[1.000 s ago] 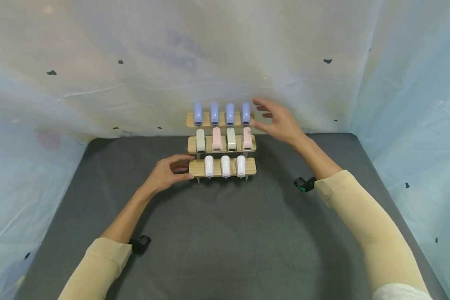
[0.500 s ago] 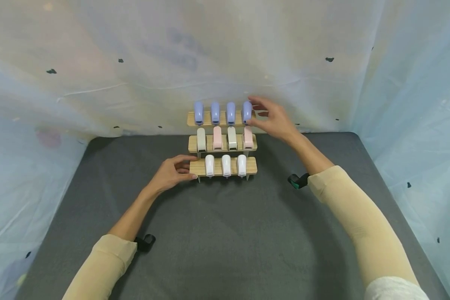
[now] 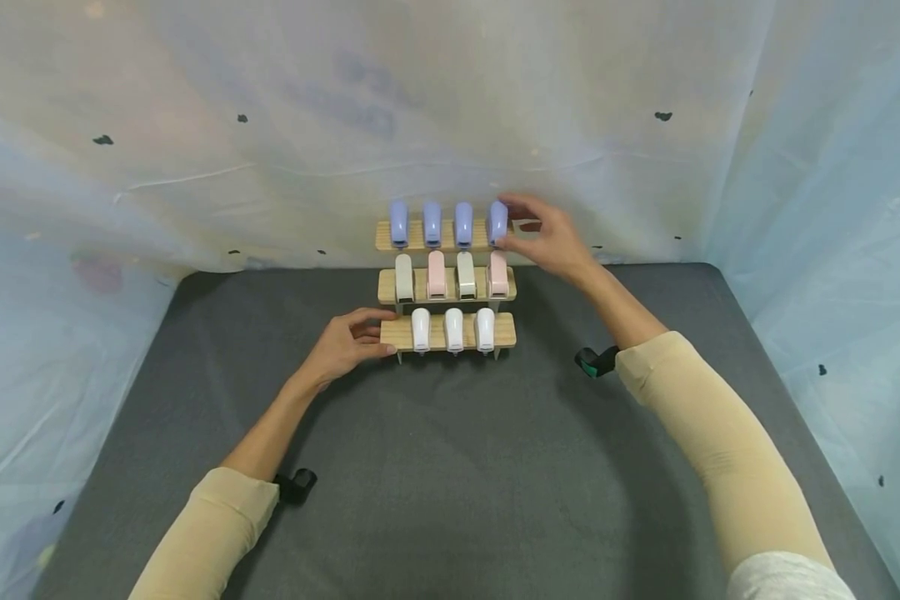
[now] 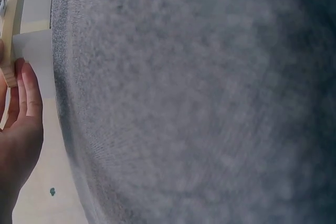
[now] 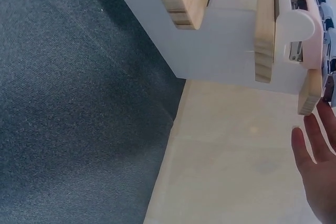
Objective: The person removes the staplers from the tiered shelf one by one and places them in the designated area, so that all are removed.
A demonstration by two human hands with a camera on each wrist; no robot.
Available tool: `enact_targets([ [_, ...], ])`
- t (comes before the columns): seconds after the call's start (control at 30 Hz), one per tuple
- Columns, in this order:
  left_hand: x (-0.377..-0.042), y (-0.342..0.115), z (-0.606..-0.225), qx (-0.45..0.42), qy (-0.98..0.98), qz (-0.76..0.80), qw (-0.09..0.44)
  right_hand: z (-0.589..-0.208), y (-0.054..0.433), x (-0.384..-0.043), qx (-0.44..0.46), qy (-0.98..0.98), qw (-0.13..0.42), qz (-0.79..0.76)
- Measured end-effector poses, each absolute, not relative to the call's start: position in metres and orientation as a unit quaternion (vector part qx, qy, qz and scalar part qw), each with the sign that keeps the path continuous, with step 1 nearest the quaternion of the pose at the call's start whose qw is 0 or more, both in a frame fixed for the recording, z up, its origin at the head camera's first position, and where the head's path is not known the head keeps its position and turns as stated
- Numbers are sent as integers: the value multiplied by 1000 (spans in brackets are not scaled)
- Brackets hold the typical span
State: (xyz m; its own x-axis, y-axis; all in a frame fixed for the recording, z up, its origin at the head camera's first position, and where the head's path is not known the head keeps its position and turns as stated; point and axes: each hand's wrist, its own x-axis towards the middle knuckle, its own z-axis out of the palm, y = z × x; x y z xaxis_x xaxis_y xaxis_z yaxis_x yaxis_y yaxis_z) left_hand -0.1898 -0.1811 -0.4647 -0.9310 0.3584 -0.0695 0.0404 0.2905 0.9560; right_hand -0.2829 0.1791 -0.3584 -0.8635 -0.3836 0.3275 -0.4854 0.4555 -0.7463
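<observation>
A three-tier wooden display stand [image 3: 505,331] stands at the back of the table, with small staplers along each board. My left hand [image 3: 343,345] holds the left end of the lowest board, thumb at the front edge and fingers behind; the left wrist view shows the fingers around the board end [image 4: 10,77]. At the top right, my right hand [image 3: 553,242] pinches the rightmost blue stapler [image 3: 498,220] between thumb and fingers. In the right wrist view the fingers of my right hand [image 5: 321,174] reach the top board's end, beside the blue stapler at the frame edge.
Several other blue staplers [image 3: 431,222] line the top board. Grey and pink staplers [image 3: 437,275] alternate on the middle board, and three white staplers [image 3: 453,330] stand on the lowest. A dark grey cloth [image 3: 450,467] covers the table; a pale curtain [image 3: 307,125] hangs close behind the stand.
My right hand has moved left onto the rightmost blue stapler and taken hold of it. My left hand has shifted slightly right, further around the lowest board's end.
</observation>
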Motion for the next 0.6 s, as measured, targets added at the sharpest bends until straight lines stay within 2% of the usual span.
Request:
enact_targets([
  [0.33,-184,-174,-459,106,784,592,154,-359,188,-279,247,-835,54,489],
  [0.6,-184,-173,-457,101,798,574,153,-336,188,-257,248,-818,38,517],
])
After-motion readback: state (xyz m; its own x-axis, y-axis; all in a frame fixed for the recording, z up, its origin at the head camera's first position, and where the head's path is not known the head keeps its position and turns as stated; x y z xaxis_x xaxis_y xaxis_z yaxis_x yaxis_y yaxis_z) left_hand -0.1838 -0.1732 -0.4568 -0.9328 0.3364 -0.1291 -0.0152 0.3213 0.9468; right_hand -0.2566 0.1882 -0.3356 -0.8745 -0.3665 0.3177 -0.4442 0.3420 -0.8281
